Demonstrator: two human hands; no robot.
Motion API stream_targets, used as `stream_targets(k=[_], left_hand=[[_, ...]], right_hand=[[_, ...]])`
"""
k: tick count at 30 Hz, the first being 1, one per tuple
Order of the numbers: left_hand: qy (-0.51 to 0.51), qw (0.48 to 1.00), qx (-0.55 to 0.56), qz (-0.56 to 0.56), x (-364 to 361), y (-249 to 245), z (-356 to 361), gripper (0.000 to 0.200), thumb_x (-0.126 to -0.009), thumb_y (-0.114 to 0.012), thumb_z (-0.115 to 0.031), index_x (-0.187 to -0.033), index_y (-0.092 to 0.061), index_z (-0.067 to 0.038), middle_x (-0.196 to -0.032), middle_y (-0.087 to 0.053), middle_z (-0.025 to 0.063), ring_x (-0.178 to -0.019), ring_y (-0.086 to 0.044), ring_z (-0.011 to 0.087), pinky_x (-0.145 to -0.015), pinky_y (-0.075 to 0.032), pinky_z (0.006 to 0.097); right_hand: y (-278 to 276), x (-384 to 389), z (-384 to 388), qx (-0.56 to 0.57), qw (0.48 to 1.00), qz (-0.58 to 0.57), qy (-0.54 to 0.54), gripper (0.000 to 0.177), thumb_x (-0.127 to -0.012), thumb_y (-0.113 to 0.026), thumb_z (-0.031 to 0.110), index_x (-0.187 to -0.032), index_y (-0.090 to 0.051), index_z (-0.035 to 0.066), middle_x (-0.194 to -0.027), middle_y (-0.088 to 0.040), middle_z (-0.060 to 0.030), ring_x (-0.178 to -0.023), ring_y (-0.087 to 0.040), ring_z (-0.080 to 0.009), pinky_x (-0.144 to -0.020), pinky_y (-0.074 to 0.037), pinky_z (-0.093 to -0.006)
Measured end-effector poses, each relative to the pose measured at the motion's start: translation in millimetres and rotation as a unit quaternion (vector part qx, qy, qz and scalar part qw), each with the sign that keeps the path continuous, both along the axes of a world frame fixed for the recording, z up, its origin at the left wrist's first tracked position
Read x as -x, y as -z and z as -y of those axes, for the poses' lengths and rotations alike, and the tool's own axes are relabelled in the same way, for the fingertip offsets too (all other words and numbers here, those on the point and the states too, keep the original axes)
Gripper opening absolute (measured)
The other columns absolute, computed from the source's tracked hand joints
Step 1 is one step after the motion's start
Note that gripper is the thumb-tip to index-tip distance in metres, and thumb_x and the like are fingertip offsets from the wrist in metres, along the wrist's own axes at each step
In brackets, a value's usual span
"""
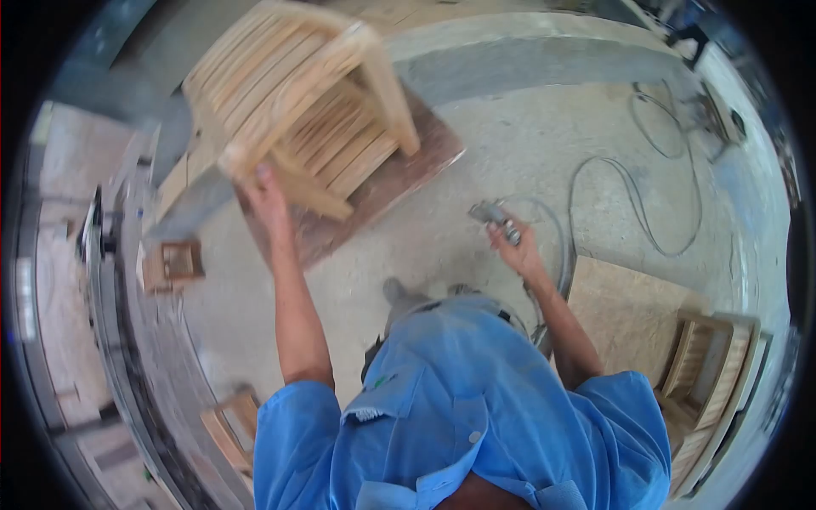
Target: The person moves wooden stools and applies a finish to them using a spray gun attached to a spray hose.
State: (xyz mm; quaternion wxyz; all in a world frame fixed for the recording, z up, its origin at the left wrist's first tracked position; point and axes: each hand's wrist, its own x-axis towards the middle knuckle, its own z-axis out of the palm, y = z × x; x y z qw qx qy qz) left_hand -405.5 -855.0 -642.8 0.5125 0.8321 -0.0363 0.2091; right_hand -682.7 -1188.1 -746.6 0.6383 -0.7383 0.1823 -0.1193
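A slatted wooden piece of furniture [289,93] stands tilted in view at the upper left, on or over a reddish-brown board [433,140]. My left hand [270,202] is closed on its near corner, at the top of a leg. At the centre right, my right hand [517,248] is wrapped round a small metallic air tool [496,218], held away from the furniture. A grey hose [565,246] runs beside my right forearm. The fingertips of my left hand are partly hidden behind the wood.
Hose loops [633,183] lie on the concrete floor at the right. A plywood panel [625,297] and another slatted wooden piece [705,365] are at the lower right. A small wooden box [174,262] and a wooden frame [234,425] are at the left.
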Motion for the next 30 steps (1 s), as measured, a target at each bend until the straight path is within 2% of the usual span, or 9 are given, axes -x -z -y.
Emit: stream_targets(k=[2, 4, 10, 16, 18, 20, 22, 28, 30], left_hand=[[-0.02, 0.997, -0.072, -0.01, -35.7, 17.1, -16.9, 0.052, -0.098, -0.049, -0.033, -0.134, -0.047, 0.004, -0.136, -0.05, 0.0227, -0.125, -0.048, 0.0322, -0.105, -0.036, 0.0393], [0.033, 0.999, -0.013, 0.033, -59.9, 40.0, -32.0, 0.045, -0.099, -0.047, -0.027, -0.129, -0.052, 0.005, -0.128, -0.056, 0.0219, -0.117, -0.054, 0.0301, -0.1, -0.042, 0.0392], [-0.001, 0.996, 0.056, 0.07, -82.2, -1.7, -16.4, 0.048, -0.096, -0.054, -0.036, -0.126, -0.056, 0.002, -0.124, -0.059, 0.016, -0.108, -0.057, 0.025, -0.093, -0.047, 0.0369], [0.024, 0.994, 0.074, -0.075, -125.6, -115.3, -9.7, 0.053, -0.098, -0.049, -0.04, -0.137, -0.049, -0.003, -0.131, -0.055, 0.0126, -0.115, -0.055, 0.0211, -0.098, -0.045, 0.0348], [0.016, 0.999, 0.004, -0.027, -198.8, -120.0, -48.3, 0.055, -0.097, -0.05, -0.045, -0.134, -0.052, -0.005, -0.128, -0.057, 0.0111, -0.115, -0.055, 0.0203, -0.097, -0.045, 0.0335], [0.019, 0.984, 0.148, -0.101, -194.3, -163.2, -36.4, 0.081, -0.08, -0.064, -0.064, -0.129, -0.05, -0.001, -0.118, -0.06, 0.0118, -0.107, -0.06, 0.0236, -0.087, -0.051, 0.0384], [-0.002, 0.98, 0.14, -0.139, -193.7, -190.9, -28.4, 0.093, -0.078, -0.055, -0.076, -0.137, -0.042, -0.006, -0.126, -0.055, 0.0137, -0.113, -0.055, 0.0307, -0.094, -0.045, 0.0473], [-0.002, 0.974, 0.096, -0.205, -216.6, -190.0, -39.9, 0.1, -0.075, -0.046, -0.084, -0.145, -0.034, -0.014, -0.14, -0.044, 0.0151, -0.128, -0.043, 0.0309, -0.104, -0.032, 0.052], [-0.017, 0.979, 0.091, -0.181, -227.0, -186.5, -43.2, 0.098, -0.075, -0.052, -0.08, -0.14, -0.04, -0.008, -0.131, -0.051, 0.0159, -0.119, -0.052, 0.0303, -0.098, -0.039, 0.0486]], right_hand=[[7.2, 12.0, -4.8, -0.023, 0.999, 0.031, 0.015, 0.024, -0.091, -0.062, 0.026, -0.099, -0.067, 0.004, -0.065, -0.052, 0.0045, -0.06, -0.045, -0.0064, -0.051, -0.039, -0.0298], [-18.7, 18.1, -10.2, -0.024, 0.998, 0.03, 0.042, 0.032, -0.089, -0.064, 0.028, -0.112, -0.066, 0.004, -0.07, -0.058, 0.0021, -0.066, -0.049, -0.0067, -0.059, -0.045, -0.0292], [-37.2, 23.6, -13.2, 0.01, 0.998, -0.01, 0.063, 0.045, -0.089, -0.066, 0.029, -0.127, -0.059, 0.006, -0.093, -0.071, -0.0148, -0.087, -0.065, -0.0138, -0.08, -0.05, -0.0308], [-84.7, 22.3, -5.5, -0.064, 0.997, -0.003, 0.039, 0.046, -0.089, -0.064, 0.024, -0.129, -0.057, 0.003, -0.079, -0.062, 0.0004, -0.074, -0.051, -0.0063, -0.072, -0.049, -0.0285], [-70.2, 14.2, -13.4, -0.069, 0.988, 0.118, 0.072, 0.045, -0.089, -0.063, 0.024, -0.128, -0.057, 0.002, -0.081, -0.062, -0.0008, -0.073, -0.051, -0.0062, -0.067, -0.047, -0.0267], [-74.6, 1.7, -14.1, -0.031, 0.987, 0.141, 0.064, 0.046, -0.09, -0.063, 0.026, -0.127, -0.057, 0.0, -0.084, -0.063, -0.0034, -0.073, -0.053, -0.007, -0.068, -0.047, -0.0263], [-91.0, -6.1, -23.7, -0.058, 0.984, 0.158, 0.055, 0.048, -0.09, -0.065, 0.029, -0.127, -0.057, -0.002, -0.085, -0.064, -0.0049, -0.074, -0.054, -0.0073, -0.068, -0.047, -0.0261], [-77.4, -52.6, -42.0, -0.043, 0.976, 0.203, 0.068, 0.056, -0.088, -0.068, 0.037, -0.127, -0.057, -0.002, -0.08, -0.063, -0.0061, -0.071, -0.054, -0.0076, -0.066, -0.046, -0.0257], [-71.7, -67.2, -52.5, -0.045, 0.977, 0.202, 0.046, 0.056, -0.088, -0.068, 0.037, -0.127, -0.057, -0.001, -0.079, -0.064, -0.0064, -0.071, -0.056, -0.0085, -0.066, -0.047, -0.0265]])
